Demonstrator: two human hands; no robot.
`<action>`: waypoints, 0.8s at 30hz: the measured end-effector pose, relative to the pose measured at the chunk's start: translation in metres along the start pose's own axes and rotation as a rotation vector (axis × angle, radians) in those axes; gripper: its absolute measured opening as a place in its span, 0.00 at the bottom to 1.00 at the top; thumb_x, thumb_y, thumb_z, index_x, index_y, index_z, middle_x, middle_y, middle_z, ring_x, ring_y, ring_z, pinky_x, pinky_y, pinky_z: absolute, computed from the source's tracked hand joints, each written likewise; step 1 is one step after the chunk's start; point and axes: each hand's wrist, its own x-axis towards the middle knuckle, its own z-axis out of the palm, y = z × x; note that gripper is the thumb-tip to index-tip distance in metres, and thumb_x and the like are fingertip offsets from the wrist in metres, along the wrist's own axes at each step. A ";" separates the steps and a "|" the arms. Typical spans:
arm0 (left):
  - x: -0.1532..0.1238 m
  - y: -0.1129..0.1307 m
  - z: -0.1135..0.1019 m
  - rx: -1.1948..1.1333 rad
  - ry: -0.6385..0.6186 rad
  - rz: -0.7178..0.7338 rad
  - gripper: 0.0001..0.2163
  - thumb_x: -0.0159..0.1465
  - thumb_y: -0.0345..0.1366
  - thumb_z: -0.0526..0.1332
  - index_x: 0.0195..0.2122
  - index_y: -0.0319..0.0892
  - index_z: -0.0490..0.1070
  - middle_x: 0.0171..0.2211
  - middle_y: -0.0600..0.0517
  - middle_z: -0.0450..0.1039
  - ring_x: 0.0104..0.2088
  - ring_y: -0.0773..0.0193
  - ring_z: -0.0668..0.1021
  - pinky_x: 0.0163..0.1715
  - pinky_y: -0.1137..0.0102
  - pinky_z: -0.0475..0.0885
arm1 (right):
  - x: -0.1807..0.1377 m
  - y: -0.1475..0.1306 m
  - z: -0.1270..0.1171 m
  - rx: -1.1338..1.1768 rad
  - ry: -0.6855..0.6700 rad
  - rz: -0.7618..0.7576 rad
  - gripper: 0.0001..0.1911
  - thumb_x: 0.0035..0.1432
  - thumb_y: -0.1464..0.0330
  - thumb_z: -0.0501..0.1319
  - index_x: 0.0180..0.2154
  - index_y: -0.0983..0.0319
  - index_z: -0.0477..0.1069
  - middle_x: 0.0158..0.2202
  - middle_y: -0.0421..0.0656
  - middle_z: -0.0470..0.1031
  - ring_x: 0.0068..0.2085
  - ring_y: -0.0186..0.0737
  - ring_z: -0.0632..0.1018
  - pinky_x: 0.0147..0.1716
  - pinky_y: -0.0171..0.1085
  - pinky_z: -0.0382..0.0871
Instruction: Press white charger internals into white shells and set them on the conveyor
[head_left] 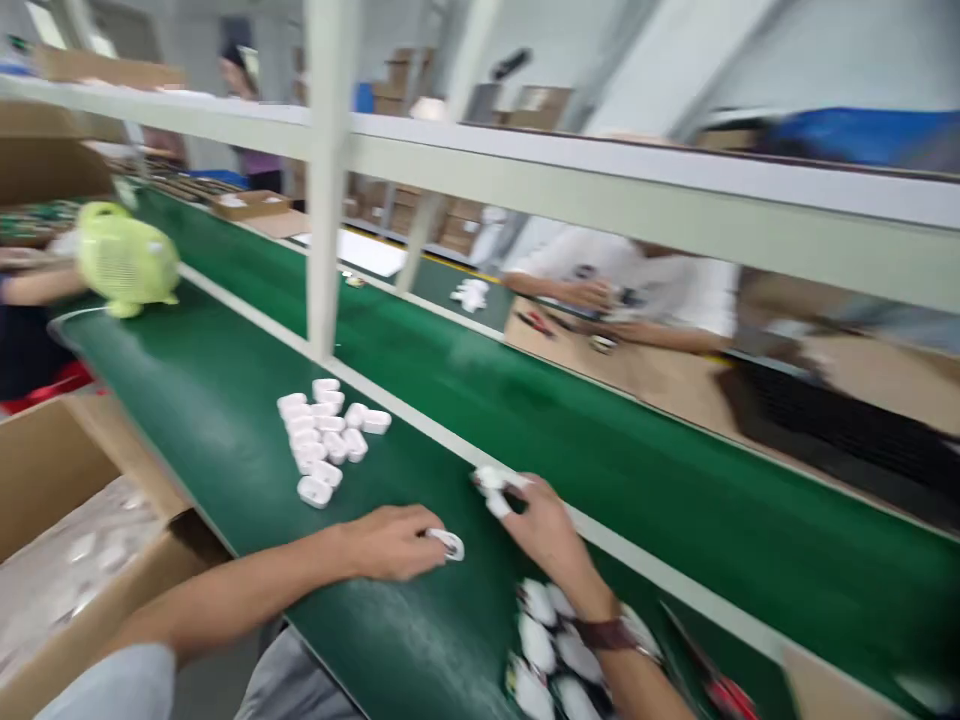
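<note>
My left hand (397,543) is closed around a small white oval plastic part (450,545) with an opening in it, just above the green work surface (420,640). Farther right, my right hand (546,530) reaches toward the white strip along the belt, its thumb and fingers pinching a small white piece (489,478). White covers show on those fingertips, and blur hides the piece's details. A group of white plastic housings (322,440) lies ahead of my left hand. Under my right wrist sit several white oval pieces (536,640), some with green circuit board showing.
Beyond the strip runs a green conveyor belt (600,440). A white post (324,200) and shelf beam (637,190) cross above it. A yellow-green fan-like device (127,258) stands left; an open carton (45,470) is below. Red-handled pliers (731,695) lie right. Co-workers sit opposite and left.
</note>
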 end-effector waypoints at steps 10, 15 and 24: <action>0.023 -0.004 -0.003 -1.171 0.100 -0.749 0.10 0.65 0.43 0.70 0.36 0.42 0.77 0.39 0.45 0.81 0.40 0.56 0.84 0.43 0.63 0.81 | -0.089 -0.038 -0.023 -0.222 -0.224 0.055 0.12 0.67 0.75 0.58 0.49 0.61 0.74 0.50 0.50 0.78 0.50 0.51 0.76 0.52 0.49 0.71; 0.033 -0.001 -0.012 -1.581 0.169 -1.093 0.17 0.55 0.42 0.78 0.37 0.39 0.77 0.39 0.45 0.83 0.41 0.57 0.85 0.44 0.64 0.82 | -0.093 -0.044 -0.026 -0.248 -0.219 0.035 0.14 0.67 0.71 0.63 0.53 0.64 0.72 0.56 0.53 0.74 0.53 0.55 0.74 0.55 0.52 0.70; 0.138 -0.095 -0.041 -0.321 0.039 -0.568 0.08 0.61 0.42 0.67 0.34 0.43 0.74 0.48 0.45 0.81 0.50 0.51 0.81 0.55 0.58 0.75 | -0.088 -0.045 -0.013 -0.270 -0.202 0.046 0.09 0.66 0.73 0.61 0.47 0.66 0.74 0.49 0.54 0.75 0.50 0.54 0.74 0.53 0.51 0.71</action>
